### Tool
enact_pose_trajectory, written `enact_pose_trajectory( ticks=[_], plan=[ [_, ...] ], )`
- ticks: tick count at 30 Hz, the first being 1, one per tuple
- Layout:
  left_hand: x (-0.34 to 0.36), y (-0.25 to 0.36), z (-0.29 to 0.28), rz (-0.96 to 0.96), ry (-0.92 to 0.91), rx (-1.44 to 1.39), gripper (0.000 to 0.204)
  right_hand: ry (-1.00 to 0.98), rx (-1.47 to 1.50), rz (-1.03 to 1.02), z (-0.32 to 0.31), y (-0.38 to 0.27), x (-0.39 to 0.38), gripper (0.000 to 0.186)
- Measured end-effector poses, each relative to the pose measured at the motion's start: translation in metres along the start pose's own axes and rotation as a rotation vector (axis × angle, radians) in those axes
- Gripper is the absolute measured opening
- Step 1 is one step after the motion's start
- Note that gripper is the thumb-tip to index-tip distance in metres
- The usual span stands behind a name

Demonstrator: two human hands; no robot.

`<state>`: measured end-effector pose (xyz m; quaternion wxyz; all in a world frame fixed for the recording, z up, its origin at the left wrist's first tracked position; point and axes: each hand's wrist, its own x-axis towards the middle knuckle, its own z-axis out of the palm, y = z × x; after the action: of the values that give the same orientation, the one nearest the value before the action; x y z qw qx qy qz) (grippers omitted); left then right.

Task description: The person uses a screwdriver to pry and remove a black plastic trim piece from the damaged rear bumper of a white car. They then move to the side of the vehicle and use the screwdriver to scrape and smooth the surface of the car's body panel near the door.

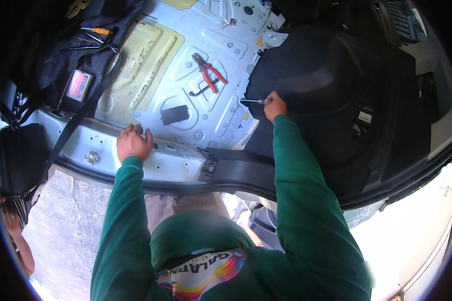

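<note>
My right hand [275, 107] is closed round the handle of a screwdriver [253, 101]. Its metal shaft points left, and the tip reaches the edge of a black side trim panel [321, 85] beside the bare metal floor of a car's boot. My left hand [134, 144] lies palm down on the pale metal rear sill [173, 158], holding nothing, with its fingers over the inner edge and the thumb apart. On the floor between the hands are red-handled pliers [210, 76], a dark bent tool [202, 91] partly under them, and a flat black rectangular piece [175, 115].
At the left, a dark mat [50, 60] bears an orange-handled screwdriver [100, 31] and a small white-and-red box [79, 85]. A strap runs down to a black bag [20, 158] at the left edge. Below it, part of another person's arm [22, 246] shows.
</note>
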<state>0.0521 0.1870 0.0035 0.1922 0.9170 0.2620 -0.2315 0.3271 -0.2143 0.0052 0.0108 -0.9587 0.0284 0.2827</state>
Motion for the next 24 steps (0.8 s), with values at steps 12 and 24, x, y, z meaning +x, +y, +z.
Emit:
enact_pose_trajectory(
  ticks=[12,24],
  plan=[
    [0.001,0.001,-0.004,0.003,-0.01,0.002,0.034,-0.035,0.021,-0.114,-0.003,0.008,0.001,0.025],
    [-0.003,0.003,-0.008,-0.001,-0.003,-0.011,0.034,0.243,-0.099,-0.246,0.019,0.02,0.0,0.028]
  ],
)
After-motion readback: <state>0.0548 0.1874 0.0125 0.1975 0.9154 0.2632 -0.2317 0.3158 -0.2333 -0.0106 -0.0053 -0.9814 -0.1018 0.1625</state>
